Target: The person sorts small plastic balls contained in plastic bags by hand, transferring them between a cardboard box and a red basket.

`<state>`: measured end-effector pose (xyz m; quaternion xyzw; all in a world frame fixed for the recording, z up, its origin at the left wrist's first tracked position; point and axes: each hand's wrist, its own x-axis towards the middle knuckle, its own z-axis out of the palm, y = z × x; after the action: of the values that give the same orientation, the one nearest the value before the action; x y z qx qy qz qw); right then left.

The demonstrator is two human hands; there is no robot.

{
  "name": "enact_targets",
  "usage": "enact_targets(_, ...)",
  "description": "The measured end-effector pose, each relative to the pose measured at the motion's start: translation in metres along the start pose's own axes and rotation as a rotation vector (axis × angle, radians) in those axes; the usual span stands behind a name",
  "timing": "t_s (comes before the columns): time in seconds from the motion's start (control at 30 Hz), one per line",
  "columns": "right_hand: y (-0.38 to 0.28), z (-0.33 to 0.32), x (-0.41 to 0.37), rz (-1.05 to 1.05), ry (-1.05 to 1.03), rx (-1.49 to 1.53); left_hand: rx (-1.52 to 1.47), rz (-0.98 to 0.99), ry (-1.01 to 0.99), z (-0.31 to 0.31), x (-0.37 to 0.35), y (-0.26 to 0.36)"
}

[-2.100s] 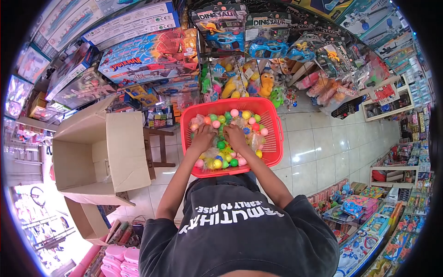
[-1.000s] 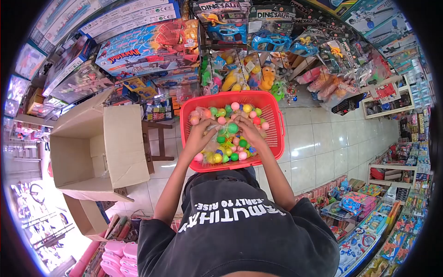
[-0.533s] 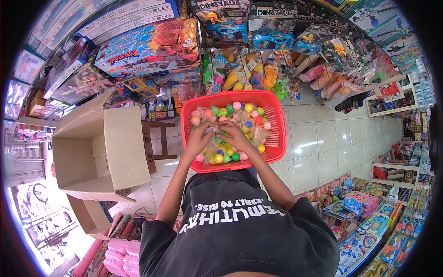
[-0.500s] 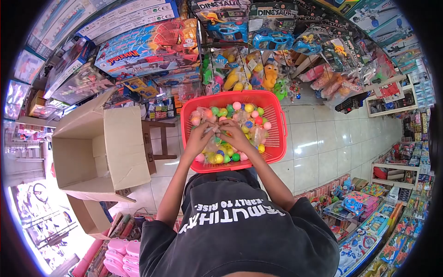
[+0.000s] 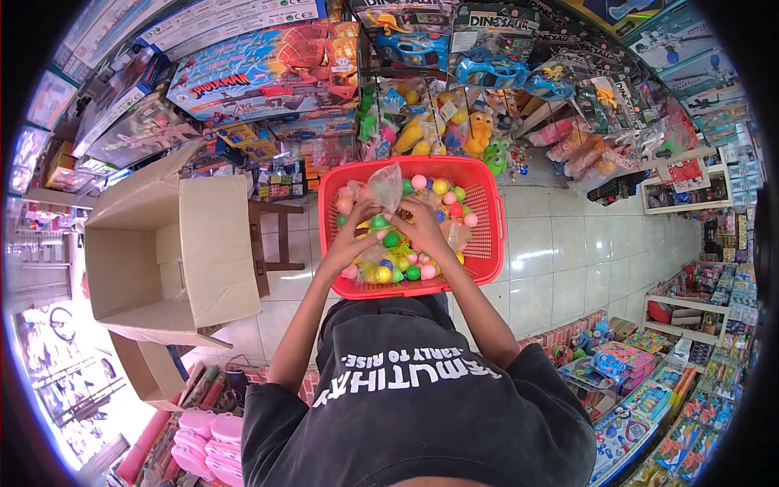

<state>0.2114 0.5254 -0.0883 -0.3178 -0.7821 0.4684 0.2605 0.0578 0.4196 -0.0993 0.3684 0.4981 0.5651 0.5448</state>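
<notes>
A red plastic basket [image 5: 492, 258] sits in front of me, holding many small coloured balls [image 5: 382, 274], some in clear bags. Over its middle, a clear plastic bag [image 5: 385, 187] stands up between my hands, its wide end pointing away from me. My left hand [image 5: 357, 235] has its fingers bent round the bag's near end, beside a green ball [image 5: 379, 221]. My right hand [image 5: 419, 223] pinches the same bag from the other side. Fingertips of both hands are close together and partly hidden by the plastic.
An open cardboard box [image 5: 219, 252] stands at the left beside a wooden stool [image 5: 284, 235]. Boxed and bagged toys line the far side. Tiled floor [image 5: 560, 252] lies right of the basket, with toy packs [image 5: 625, 357] at the lower right and pink cases [image 5: 207, 446] at the lower left.
The clear bag now rises above my fingers, where before it was bunched between them. My hands have moved slightly apart. The view has shifted a little.
</notes>
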Motion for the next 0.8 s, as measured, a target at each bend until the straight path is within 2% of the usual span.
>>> enact_targets(0.07,-0.005,0.002,0.003,-0.024,-0.045,-0.013,0.210,-0.037,-0.122,-0.005,0.005,0.000)
enact_targets(0.13,-0.014,0.003,0.008,0.083,-0.124,-0.015,0.272,-0.032,-0.094,-0.007,0.006,0.009)
enact_targets(0.3,-0.010,0.016,0.026,-0.012,-0.117,0.170,0.364,0.030,-0.042,-0.024,0.011,0.011)
enact_targets(0.37,-0.010,0.019,0.034,-0.060,-0.105,0.251,0.288,-0.152,-0.035,-0.033,0.010,0.004)
enact_targets(0.4,-0.011,0.017,0.039,0.087,-0.172,0.395,0.289,-0.151,-0.028,-0.035,0.008,0.004)
enact_targets(0.43,-0.011,0.016,0.046,0.236,-0.238,0.537,0.283,-0.028,0.010,-0.035,0.005,0.004)
enact_targets(0.47,0.010,0.024,0.054,0.139,-0.155,0.450,0.276,0.095,0.046,-0.036,0.003,0.004)
enact_targets(0.5,0.022,0.029,0.060,0.135,-0.157,0.451,0.278,0.098,0.049,-0.036,-0.002,0.005)
enact_targets(0.57,0.035,0.037,0.068,0.103,-0.145,0.225,0.271,0.048,0.249,-0.038,-0.015,0.010)
enact_targets(0.6,0.034,0.041,0.071,0.102,-0.145,0.227,0.273,0.048,0.250,-0.037,-0.021,0.018)
enact_targets(0.67,0.030,0.050,0.077,-0.177,-0.130,-0.253,0.337,-0.094,0.308,-0.034,-0.032,0.035)
enact_targets(0.7,0.034,0.056,0.077,-0.181,-0.133,-0.251,0.337,-0.093,0.313,-0.035,-0.033,0.032)
enact_targets(0.77,0.038,0.071,0.074,-0.196,-0.078,-0.566,0.151,-0.035,0.331,-0.041,-0.037,0.024)
enact_targets(0.8,0.040,0.077,0.075,-0.206,-0.081,-0.561,0.155,-0.031,0.342,-0.043,-0.039,0.023)
